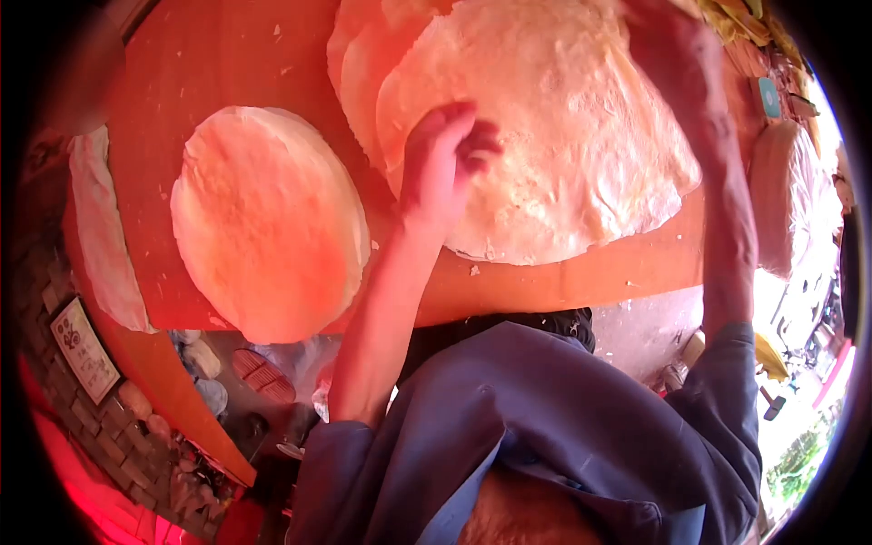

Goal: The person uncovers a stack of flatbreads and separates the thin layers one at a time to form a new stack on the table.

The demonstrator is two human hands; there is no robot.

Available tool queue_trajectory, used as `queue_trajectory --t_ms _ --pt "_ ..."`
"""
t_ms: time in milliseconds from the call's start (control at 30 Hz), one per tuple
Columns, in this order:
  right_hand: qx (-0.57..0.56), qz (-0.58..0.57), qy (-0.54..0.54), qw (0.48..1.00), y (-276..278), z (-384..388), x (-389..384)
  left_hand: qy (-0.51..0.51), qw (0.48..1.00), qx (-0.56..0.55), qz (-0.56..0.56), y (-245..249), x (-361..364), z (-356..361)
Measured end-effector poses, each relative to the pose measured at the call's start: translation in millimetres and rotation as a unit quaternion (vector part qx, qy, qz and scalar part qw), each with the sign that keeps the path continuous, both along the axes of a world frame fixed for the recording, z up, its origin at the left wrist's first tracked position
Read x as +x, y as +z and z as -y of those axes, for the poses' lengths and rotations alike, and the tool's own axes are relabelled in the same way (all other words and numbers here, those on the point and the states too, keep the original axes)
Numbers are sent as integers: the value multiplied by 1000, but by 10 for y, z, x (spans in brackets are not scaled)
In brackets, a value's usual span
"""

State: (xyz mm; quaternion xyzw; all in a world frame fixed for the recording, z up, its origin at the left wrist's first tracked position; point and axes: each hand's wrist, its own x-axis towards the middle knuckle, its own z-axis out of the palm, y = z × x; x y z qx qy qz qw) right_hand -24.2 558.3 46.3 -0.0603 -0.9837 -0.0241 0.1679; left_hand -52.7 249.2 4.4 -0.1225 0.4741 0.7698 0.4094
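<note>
A pile of large, thin flatbreads lies across the middle of the orange-brown table, its near edge close to the table's front edge. My left hand is over the pile's left part, with fingers loosely curled, a gap beside the thumb and nothing visible in it. My right hand reaches to the pile's far right edge; motion smears its fingers. To the left sits a neat stack of smaller oval flatbreads, its near end at the table's front edge.
A folded pale sheet or bread lies on the table's left side. A plastic-wrapped bundle stands at the right. Beyond the left edge are a framed sign and brickwork. Crumbs dot the tabletop.
</note>
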Motion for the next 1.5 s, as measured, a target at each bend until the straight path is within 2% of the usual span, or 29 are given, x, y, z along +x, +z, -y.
queue_trajectory --t_ms 100,133,167,233,300,333,400,433,467,567,667,733,900,967,1067,1133,1200,1333,1400,1433,1467,1500 --pt "48 -35 42 997 631 619 316 -43 986 -136 -86 16 537 550" --pt "71 -54 64 994 737 785 420 -40 986 -138 -85 -70 716 725" --pt "-20 -68 174 982 397 1011 642 5 978 -186 -94 -174 939 954" --pt "-89 54 147 984 41 1322 910 52 966 -231 -102 -217 1093 1091" --pt "-82 83 154 981 -291 1402 1058 81 989 -109 56 -242 1102 1076" --pt "-96 78 156 980 -319 1420 1098 84 989 -108 57 -269 1116 1074" --pt "-97 75 141 982 -36 1437 1122 51 997 -13 61 -323 1119 1073" --pt "-97 31 143 984 114 1496 1162 36 997 22 72 -366 1135 1080" --pt "-93 32 143 985 147 1568 1264 36 996 26 72 -403 1180 1091" --pt "-143 76 159 974 -58 1793 1489 7 993 74 89 -480 1213 1041" --pt "-148 136 141 969 -286 1905 1617 -12 987 127 95 -463 1233 979" --pt "-169 119 150 967 -228 1961 1616 16 973 186 138 -396 1231 948" --pt "-192 118 130 966 -309 2046 1597 16 968 220 124 -273 1233 862" --pt "-211 83 126 966 -161 2079 1667 20 970 216 110 -259 1248 881" --pt "-174 13 140 975 -167 2070 1728 9 959 270 87 -201 1215 818" --pt "-163 -13 126 979 -242 2035 1698 36 966 243 85 -82 1168 746" --pt "-156 57 79 983 -283 1988 1611 11 965 256 50 -102 1138 724" --pt "-146 26 93 985 -6 1596 1327 -5 967 253 21 29 1096 723" --pt "-60 -12 62 996 546 1393 1144 -55 985 160 -17 -20 1111 823" --pt "-57 -34 48 997 895 1362 1104 -52 993 103 -19 30 1137 846" --pt "-53 -55 34 997 1117 1367 1096 -52 993 101 -17 -19 1166 880" --pt "-56 -53 36 996 1142 1414 1138 -46 998 27 -23 -125 1184 931"
